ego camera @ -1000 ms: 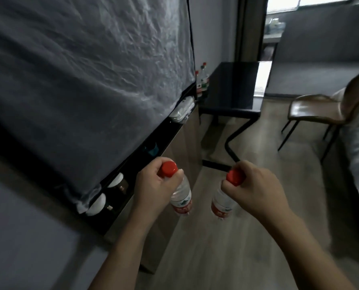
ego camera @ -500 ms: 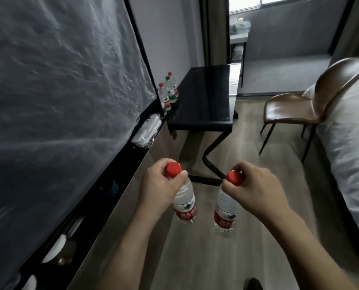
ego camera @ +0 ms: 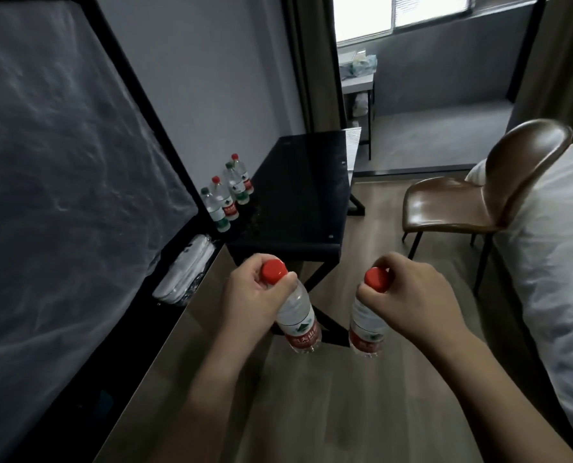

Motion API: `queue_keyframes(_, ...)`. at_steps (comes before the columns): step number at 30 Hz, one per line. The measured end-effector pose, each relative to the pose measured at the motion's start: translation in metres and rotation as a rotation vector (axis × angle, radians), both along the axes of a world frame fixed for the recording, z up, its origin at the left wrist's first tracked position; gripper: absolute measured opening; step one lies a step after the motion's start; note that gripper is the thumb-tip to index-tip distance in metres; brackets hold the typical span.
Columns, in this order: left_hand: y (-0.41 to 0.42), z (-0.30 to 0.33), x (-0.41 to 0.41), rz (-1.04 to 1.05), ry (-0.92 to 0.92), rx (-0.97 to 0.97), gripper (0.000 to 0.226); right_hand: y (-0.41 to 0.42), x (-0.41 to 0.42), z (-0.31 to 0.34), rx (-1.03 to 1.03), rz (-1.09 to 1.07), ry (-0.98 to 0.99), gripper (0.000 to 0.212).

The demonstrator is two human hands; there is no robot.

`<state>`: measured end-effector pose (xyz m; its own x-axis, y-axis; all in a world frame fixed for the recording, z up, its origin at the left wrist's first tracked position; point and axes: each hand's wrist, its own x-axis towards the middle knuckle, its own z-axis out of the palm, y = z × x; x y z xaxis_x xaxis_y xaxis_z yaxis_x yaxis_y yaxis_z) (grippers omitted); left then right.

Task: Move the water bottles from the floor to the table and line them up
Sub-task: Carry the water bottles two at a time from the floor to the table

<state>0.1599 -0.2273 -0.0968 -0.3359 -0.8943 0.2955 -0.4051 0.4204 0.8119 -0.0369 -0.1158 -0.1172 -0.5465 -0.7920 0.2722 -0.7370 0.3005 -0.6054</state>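
The head camera looks down at our two hands, each carrying a water bottle above the wooden floor (ego camera: 311, 412). Starting at the left, four bottles (ego camera: 228, 192) already stand in a row on the far left edge of the black table (ego camera: 298, 202), close to the wall, two with green caps and two with red. Nearer to us, our left hand (ego camera: 248, 300) has its fingers curled round the neck of the left bottle (ego camera: 296, 315), just under its red cap, and the body hangs down with a slight tilt. Beside it, a little apart, our right hand (ego camera: 408, 297) pinches the right bottle (ego camera: 366, 324) the same way at the neck, so its body hangs below the knuckles. Both bottles look full, so we judge them moderately heavy, and the thin clear plastic would probably give if we squeezed the middle. The neck and cap are the stiff part, and the ridge under the cap keeps a smooth bottle from slipping, so that hold suits carrying. The near edge of the table lies just ahead of both hands. A brown chair (ego camera: 478, 202) stands to the right.
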Motion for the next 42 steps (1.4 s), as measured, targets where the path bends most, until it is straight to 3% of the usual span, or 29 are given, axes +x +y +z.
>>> queue_keyframes(15,-0.195,-0.034,-0.198,-0.094,0.046,0.018,0.013,-0.180,-0.195,-0.012,0.128,0.000,0.005,0.027)
queue_keyframes(23,-0.286,-0.013,-0.292,-0.114,0.072,0.002,0.012,-0.271,-0.292,0.008,0.018,-0.028,0.014,0.023)
queue_keyframes(27,-0.327,-0.024,-0.329,-0.100,0.083,0.087,0.014,-0.319,-0.335,-0.005,0.076,-0.025,0.023,0.025)
queue_keyframes(35,-0.412,-0.037,-0.414,-0.043,0.007,0.090,0.013,-0.427,-0.427,-0.028,0.182,0.147,0.008,0.028)
queue_keyframes(42,-0.498,-0.011,-0.481,0.039,-0.010,0.012,0.013,-0.543,-0.506,-0.003,0.081,0.237,0.029,0.028)
